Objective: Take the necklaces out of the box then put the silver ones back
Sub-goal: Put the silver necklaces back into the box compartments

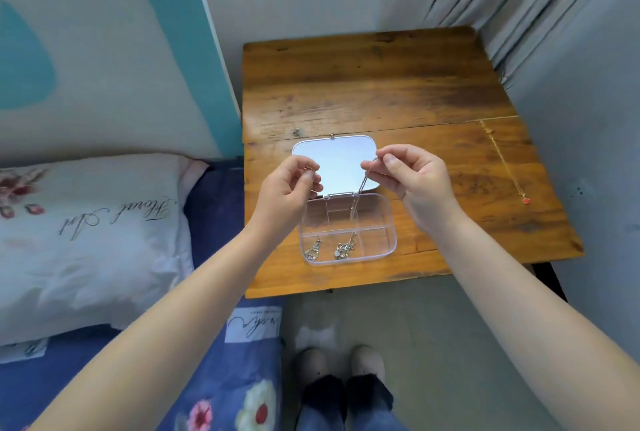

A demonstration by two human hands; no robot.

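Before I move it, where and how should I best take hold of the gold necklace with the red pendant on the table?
Pinch the gold necklace by its thin chain just above the red pendant, coming straight down from above. It lies flat and stretched out on the wooden table, so no side offers an edge to grip.

Both forearms reach forward, left hand (289, 188) and right hand (412, 176) raised level, each with thumb and fingertips pinched together.

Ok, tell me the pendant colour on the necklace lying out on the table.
Red pendant, gold chain; head view.
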